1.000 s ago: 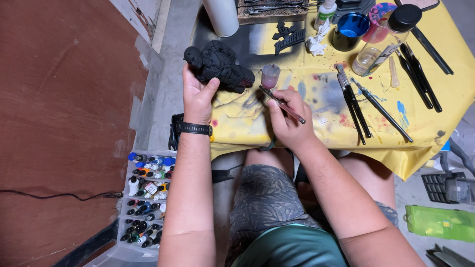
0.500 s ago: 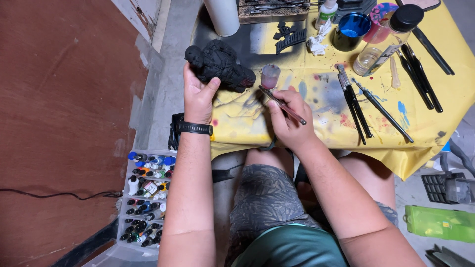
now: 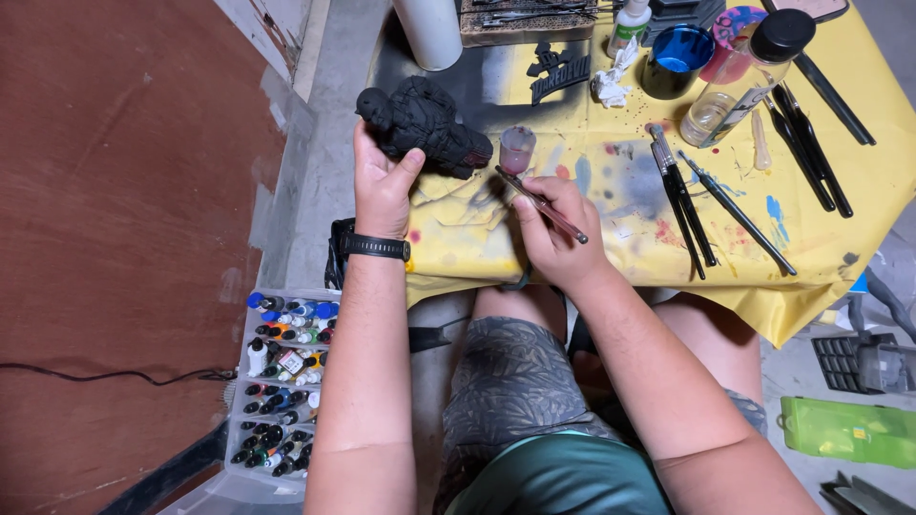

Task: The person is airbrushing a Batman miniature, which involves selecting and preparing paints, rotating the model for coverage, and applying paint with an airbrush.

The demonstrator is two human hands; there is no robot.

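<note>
Two hands were at work over the yellow-covered table [image 3: 840, 286]. Nearest the wearer, a clear box of paint bottles [image 3: 281, 381] sat on the floor by the left knee. The right hand [image 3: 558, 229] gripped an airbrush [image 3: 534, 195], nozzle aimed at the black figurine [image 3: 425, 124]. The left hand [image 3: 382, 181] clasped that figurine from below, tilted above the table's near-left corner. Judged step: spraying colour onto the model. The next move would call for a steady nozzle and slow turning. Brushes [image 3: 687, 195] and a blue cup [image 3: 676, 62] lay beyond.
</note>
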